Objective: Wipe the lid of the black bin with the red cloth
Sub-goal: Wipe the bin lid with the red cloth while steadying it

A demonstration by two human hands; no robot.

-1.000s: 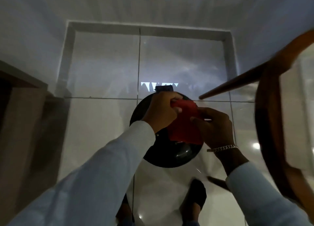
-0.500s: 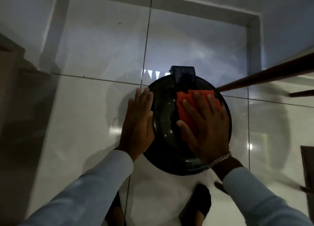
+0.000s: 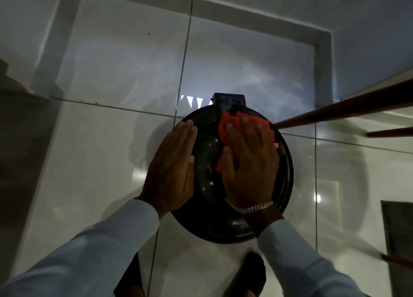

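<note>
The black bin's round glossy lid (image 3: 207,160) lies below me on the tiled floor, its hinge block (image 3: 229,101) at the far edge. My right hand (image 3: 251,165) lies flat, palm down, on the red cloth (image 3: 225,127), pressing it onto the far right part of the lid. Most of the cloth is hidden under the hand. My left hand (image 3: 172,169) rests flat with fingers together on the lid's left rim and holds nothing.
Brown wooden chair legs (image 3: 344,111) slant in from the right, one ending close to the lid's far right edge. My two dark shoes (image 3: 252,272) stand just in front of the bin. A wall skirting (image 3: 223,13) borders the glossy floor beyond.
A second ago both hands held the cloth above the lid. Since then the right hand pressed it flat on the lid, and the left hand settled on the left rim.
</note>
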